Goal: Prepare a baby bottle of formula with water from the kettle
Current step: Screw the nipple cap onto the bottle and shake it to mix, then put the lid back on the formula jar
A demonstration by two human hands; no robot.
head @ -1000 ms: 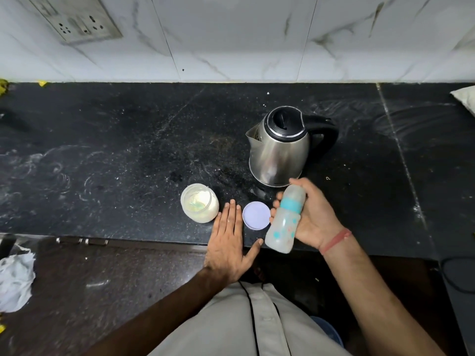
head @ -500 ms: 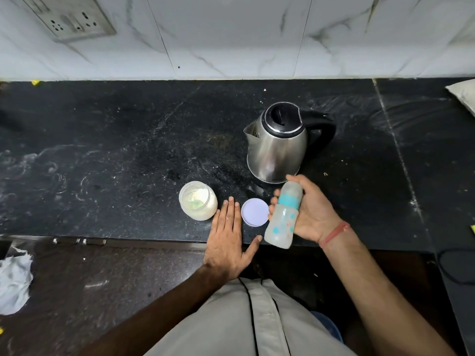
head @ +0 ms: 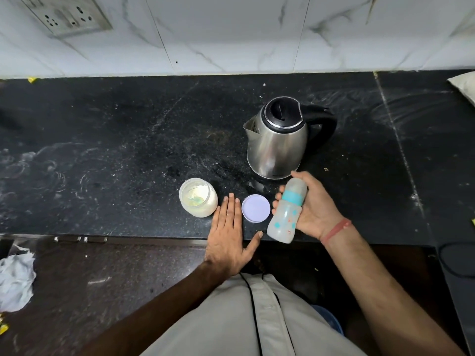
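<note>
Tilting baby bottle, teat toward kettle

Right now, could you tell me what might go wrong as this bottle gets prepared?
The open formula jar stands right beside the left hand, flat at the counter edge; a careless sweep could tip it. The right hand holds the baby bottle tilted with its cap on, so it must be opened before pouring from the kettle, possibly hot.

a single head-worn wide-angle view looks steeply down and forward from above the person's chest onto the black speckled stone tabletop, close in, facing the white marble-patterned tiled wall behind it
</note>
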